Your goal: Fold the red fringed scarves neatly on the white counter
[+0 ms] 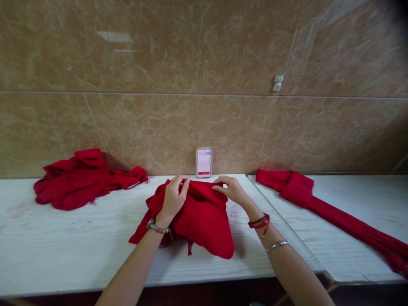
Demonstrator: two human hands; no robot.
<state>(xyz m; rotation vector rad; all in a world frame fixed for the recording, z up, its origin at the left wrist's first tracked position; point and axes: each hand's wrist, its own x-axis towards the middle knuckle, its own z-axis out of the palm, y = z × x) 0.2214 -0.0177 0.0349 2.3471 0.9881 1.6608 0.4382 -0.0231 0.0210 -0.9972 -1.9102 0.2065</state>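
A red knitted cloth [204, 223] lies bunched in the middle of a white table [63, 250]. My left hand [174, 196] pinches its upper left edge with the fingers closed. My right hand [230, 188] pinches the upper right edge of the same cloth, fingers closed too. Both wrists wear bracelets. The far edge of the cloth is lifted slightly between the two hands.
A heap of red cloths [83, 178] sits at the back left. A long red scarf [331, 212] stretches across a second white table [366, 199] on the right. A small phone [203, 162] leans against the brown marble wall [191, 85] behind the hands.
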